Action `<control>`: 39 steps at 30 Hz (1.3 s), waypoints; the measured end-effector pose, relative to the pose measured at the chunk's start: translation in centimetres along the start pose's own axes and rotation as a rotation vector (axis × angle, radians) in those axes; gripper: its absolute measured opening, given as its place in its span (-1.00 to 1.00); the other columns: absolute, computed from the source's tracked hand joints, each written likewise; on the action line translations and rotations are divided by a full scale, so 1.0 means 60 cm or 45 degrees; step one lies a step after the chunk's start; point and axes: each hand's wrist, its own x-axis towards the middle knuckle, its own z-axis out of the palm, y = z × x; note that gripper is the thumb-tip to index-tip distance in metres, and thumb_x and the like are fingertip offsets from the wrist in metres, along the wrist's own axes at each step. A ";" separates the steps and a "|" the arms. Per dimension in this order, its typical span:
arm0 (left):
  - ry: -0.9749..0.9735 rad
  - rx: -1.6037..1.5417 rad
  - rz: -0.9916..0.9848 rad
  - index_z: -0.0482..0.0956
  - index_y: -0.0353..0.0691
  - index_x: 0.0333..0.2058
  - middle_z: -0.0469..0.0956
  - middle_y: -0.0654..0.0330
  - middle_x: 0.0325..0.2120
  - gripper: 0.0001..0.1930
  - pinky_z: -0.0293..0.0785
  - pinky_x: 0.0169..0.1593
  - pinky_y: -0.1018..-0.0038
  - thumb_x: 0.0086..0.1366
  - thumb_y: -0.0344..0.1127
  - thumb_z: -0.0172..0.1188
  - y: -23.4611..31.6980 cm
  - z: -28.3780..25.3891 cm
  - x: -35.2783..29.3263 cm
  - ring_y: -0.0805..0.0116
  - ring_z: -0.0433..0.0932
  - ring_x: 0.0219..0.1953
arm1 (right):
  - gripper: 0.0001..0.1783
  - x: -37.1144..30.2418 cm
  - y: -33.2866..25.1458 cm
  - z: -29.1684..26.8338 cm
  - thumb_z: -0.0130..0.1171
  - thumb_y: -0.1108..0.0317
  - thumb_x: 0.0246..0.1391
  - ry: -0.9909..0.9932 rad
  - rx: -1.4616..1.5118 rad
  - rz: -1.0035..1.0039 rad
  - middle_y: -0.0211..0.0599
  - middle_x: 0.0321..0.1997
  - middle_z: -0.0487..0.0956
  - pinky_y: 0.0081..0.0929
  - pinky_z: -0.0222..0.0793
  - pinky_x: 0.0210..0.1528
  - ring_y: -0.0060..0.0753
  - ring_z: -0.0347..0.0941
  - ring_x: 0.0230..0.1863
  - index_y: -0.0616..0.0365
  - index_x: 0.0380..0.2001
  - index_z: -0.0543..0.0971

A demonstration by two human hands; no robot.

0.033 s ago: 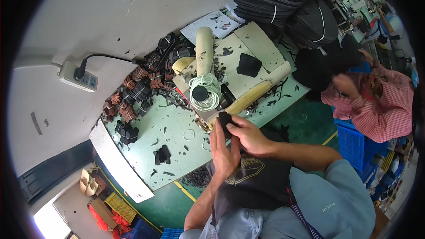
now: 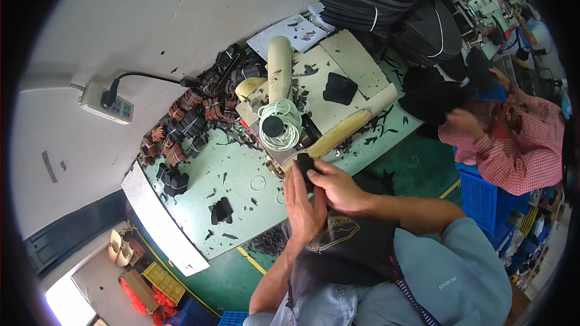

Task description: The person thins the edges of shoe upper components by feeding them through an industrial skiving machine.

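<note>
Blue plastic forms the crate (image 2: pixel 480 196) on my right, just beside a co-worker (image 2: pixel 519 145) in a red-and-white checked shirt; I cannot see what is in it. Low on my left, a yellow basket (image 2: pixel 164 284) stands next to an open-looking cardboard box (image 2: pixel 140 293), with red plastic bags (image 2: pixel 134 297) bunched around the two; their contents are too small to make out. Another blue crate (image 2: pixel 234 319) shows only partly at the lower edge.

Close in front of my body, both hands are closed on a small black piece (image 2: pixel 304 162). It sits upright between them, its top end poking out above my fingers. My left hand (image 2: pixel 306 208) lies along its left side with the fingers stretched nearly straight; my right hand (image 2: pixel 339 188) grips it from the right, thumb across it, while I cannot tell how the hidden fingers are placed. The piece is near the front edge of a cream machine (image 2: pixel 359 54), whose upright arm carries a coil of white bands (image 2: pixel 281 139). Another black stack (image 2: pixel 340 89) lies on the machine's flat top.

To the left, brown and dark bundles (image 2: pixel 211 110) crowd the back of the pale green table (image 2: pixel 196 220), and a few loose black pieces (image 2: pixel 222 211) lie nearer me, well apart from my hands.
</note>
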 end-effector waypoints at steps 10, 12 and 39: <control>-0.535 -0.688 -0.560 0.46 -0.35 0.01 0.59 0.12 -0.40 -0.69 0.45 -0.31 0.47 0.32 -0.40 0.01 -0.069 -0.065 0.071 0.41 0.52 -0.43 | -0.64 0.012 -0.021 -0.040 -0.04 0.12 0.27 -0.339 -0.659 0.523 -0.33 -0.27 0.59 -0.43 0.39 -0.12 -0.50 0.50 -0.19 0.17 -0.09 0.49; -0.602 -0.864 -0.647 0.50 -0.36 -0.06 0.58 0.19 -0.47 -0.73 0.42 -0.41 0.53 0.33 -0.36 0.04 -0.103 -0.082 0.092 0.50 0.48 -0.53 | -0.72 0.016 -0.036 -0.062 0.02 0.20 0.19 -0.301 -1.526 -0.213 -0.20 -0.37 0.62 -0.35 0.41 -0.32 -0.31 0.55 -0.35 0.18 -0.36 0.58; -0.616 -0.540 -0.807 0.55 -0.36 -0.24 0.49 0.29 -0.63 -0.74 0.23 -0.56 0.61 0.31 -0.24 0.13 -0.118 -0.093 0.105 0.61 0.36 -0.65 | -0.74 0.047 -0.095 -0.066 0.23 0.67 -0.25 -0.051 -1.610 -1.661 -0.34 -0.34 0.54 -0.38 0.45 -0.32 -0.22 0.50 -0.26 0.15 -0.41 0.53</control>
